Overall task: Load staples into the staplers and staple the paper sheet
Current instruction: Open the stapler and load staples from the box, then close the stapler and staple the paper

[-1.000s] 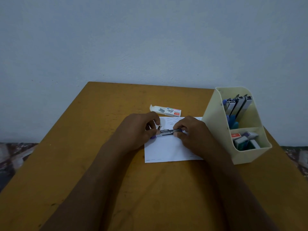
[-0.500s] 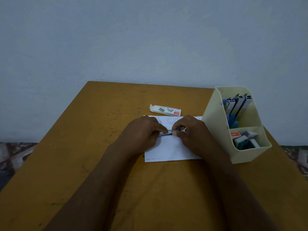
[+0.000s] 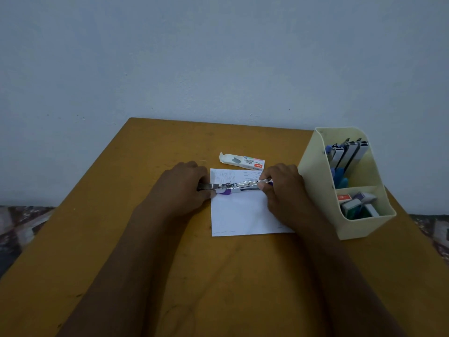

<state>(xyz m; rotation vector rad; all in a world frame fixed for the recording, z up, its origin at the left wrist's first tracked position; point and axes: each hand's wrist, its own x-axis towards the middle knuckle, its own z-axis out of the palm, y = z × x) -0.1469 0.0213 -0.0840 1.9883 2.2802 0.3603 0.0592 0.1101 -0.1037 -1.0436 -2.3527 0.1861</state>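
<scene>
Now spread wider than half a second ago, pinching the opened-out stapler (image 3: 234, 187) by its ends with left hand (image 3: 184, 188) and right hand (image 3: 284, 190), stretched 9-to-3 o'clock over the paper sheet's (image 3: 243, 215) upper part, mid-tabletop (image 3: 145, 239). Probably light, stiff, slick metal with a springy hinge. Best gripped at both ends, clear of the open staple channel.

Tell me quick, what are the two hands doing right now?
Left hand: closed, holding the left end of the opened stapler.
Right hand: closed, pinching the right end of the same stapler.

One sheet (image 3: 238, 212) — one box (image 3: 243, 162), four staplers (image 3: 243, 187)
</scene>
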